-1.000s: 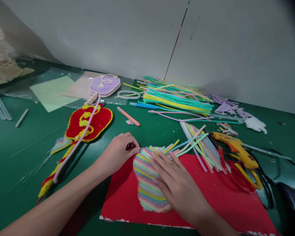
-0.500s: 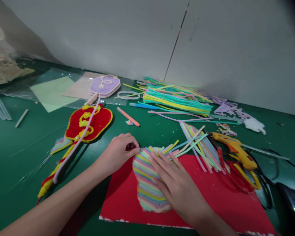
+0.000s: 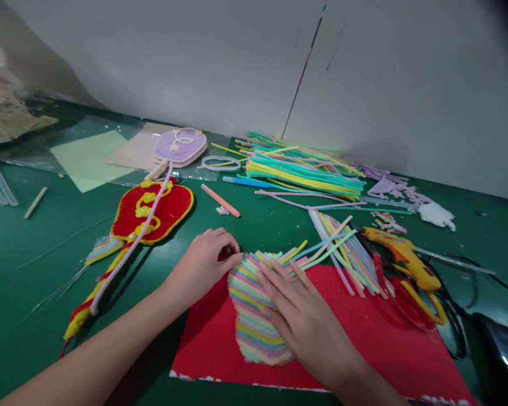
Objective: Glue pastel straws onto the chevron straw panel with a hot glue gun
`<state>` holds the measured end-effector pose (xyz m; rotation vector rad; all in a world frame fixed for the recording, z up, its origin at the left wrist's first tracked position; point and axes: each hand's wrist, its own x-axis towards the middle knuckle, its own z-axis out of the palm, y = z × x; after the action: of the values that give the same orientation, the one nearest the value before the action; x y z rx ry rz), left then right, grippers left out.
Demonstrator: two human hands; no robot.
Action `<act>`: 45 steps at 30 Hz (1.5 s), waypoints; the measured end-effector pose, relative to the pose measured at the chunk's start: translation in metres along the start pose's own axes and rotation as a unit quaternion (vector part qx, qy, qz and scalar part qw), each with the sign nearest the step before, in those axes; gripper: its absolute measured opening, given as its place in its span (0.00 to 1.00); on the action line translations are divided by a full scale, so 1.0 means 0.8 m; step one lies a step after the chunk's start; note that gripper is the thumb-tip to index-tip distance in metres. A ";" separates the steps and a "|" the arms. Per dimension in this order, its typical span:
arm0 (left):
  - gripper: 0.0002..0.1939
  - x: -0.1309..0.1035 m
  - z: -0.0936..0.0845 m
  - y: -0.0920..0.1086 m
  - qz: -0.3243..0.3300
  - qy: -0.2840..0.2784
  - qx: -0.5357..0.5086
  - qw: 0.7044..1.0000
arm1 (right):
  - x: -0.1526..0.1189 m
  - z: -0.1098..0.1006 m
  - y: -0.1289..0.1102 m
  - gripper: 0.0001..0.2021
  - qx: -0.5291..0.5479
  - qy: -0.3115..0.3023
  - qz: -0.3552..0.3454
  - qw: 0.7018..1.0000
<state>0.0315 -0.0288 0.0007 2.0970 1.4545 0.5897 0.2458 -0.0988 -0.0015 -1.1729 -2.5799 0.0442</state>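
Observation:
A panel of pastel-striped pipe cleaners (image 3: pixel 252 316) lies on a red sheet (image 3: pixel 211 344), with loose pipe cleaner ends sticking out at its upper right. At the panel's upper left corner, my left hand (image 3: pixel 209 259) pinches the end of a pipe cleaner between thumb and forefinger; the tip is mostly hidden. My right hand (image 3: pixel 305 316) rests flat across the panel's right side, fingers stretched out, covering part of the stripes. Beyond it, a second striped fan of pipe cleaners (image 3: pixel 359 259) overlaps the sheet's top edge.
Scissors (image 3: pixel 415 304) with red and yellow handles and a yellow glue gun (image 3: pixel 402 256) lie at right. A pipe cleaner bundle (image 3: pixel 305 175) sits by the wall. A red fan (image 3: pixel 129 211), a purple fan (image 3: pixel 180 146) and an orange marker (image 3: pixel 220 201) lie beyond my left hand.
Almost nothing differs. My left thumb has shifted very slightly right along the panel's corner; the right hand stays in place.

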 end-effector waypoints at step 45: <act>0.17 -0.027 0.009 0.038 0.203 -0.024 0.084 0.975 | -0.014 -0.015 0.065 0.09 0.112 0.169 0.247 0.948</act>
<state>0.0502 -0.0594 0.0134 2.5498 1.0819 0.5746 0.2942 -0.0739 -0.0013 -1.5489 -1.8851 0.2177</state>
